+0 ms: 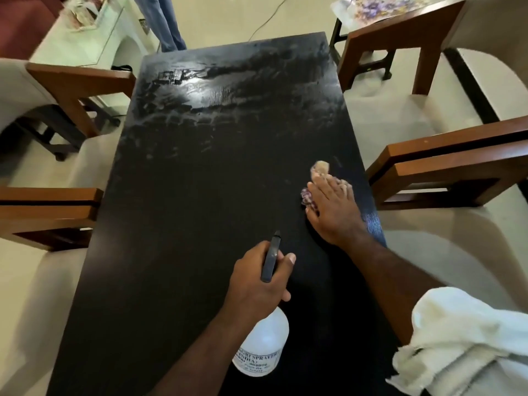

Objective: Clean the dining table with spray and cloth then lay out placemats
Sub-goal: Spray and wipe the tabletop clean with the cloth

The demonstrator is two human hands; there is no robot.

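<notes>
The dark dining table [183, 224] fills the middle of the view; its far half shows wet, streaky smears. My left hand [257, 277] grips a white spray bottle [261, 347] by its black trigger head, over the near part of the table. My right hand [333, 211] lies flat, fingers spread, pressing a small pink and purple cloth [320, 170] onto the table near its right edge. Most of the cloth is hidden under the hand.
Cream chairs with brown wooden arms stand on both sides: left [77, 84], right [445, 164]. A white towel [468, 341] hangs over my right upper arm. Another person's legs [164, 21] stand beyond the far end. A floral mat [374, 7] lies on a side table at the back right.
</notes>
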